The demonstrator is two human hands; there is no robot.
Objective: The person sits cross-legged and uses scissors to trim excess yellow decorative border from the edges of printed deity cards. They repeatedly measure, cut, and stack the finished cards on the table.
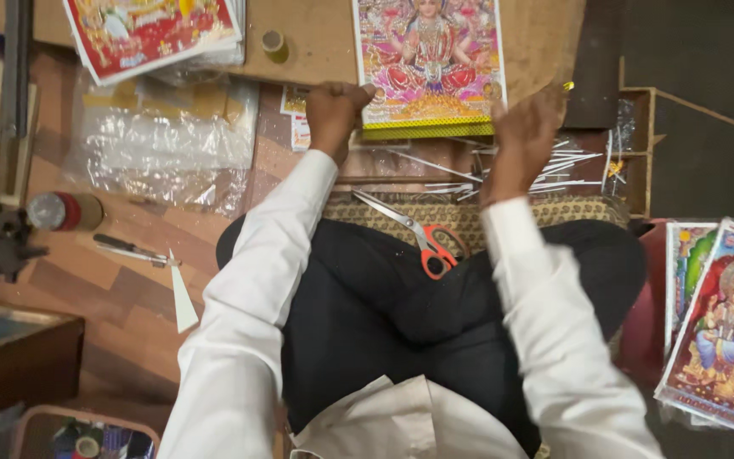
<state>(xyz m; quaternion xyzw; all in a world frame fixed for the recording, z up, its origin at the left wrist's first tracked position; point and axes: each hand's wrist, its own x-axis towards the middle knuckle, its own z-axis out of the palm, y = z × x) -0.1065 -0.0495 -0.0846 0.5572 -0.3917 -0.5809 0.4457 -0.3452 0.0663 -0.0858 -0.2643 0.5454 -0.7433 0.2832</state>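
Floor workspace, hands (pixel 333 110) (pixel 524 127) gripping picture (pixel 428 64)

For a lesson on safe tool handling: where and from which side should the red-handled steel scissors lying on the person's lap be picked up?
Take the red-handled steel scissors by the red loops, which lie nearest the person's body. The blades point up-left, away towards the left hand, so coming from the body side probably avoids the tips.

Lighting is warm, even and moderately bright over the centre, falling off to deep shadow at the upper right corner and along the left edge. Glare shows on the clear plastic sheet (pixel 163 144) and the glossy print (pixel 429 59). The right hand (pixel 527 127) and its white sleeve (pixel 571 357) are motion-blurred; overall sharpness is soft.
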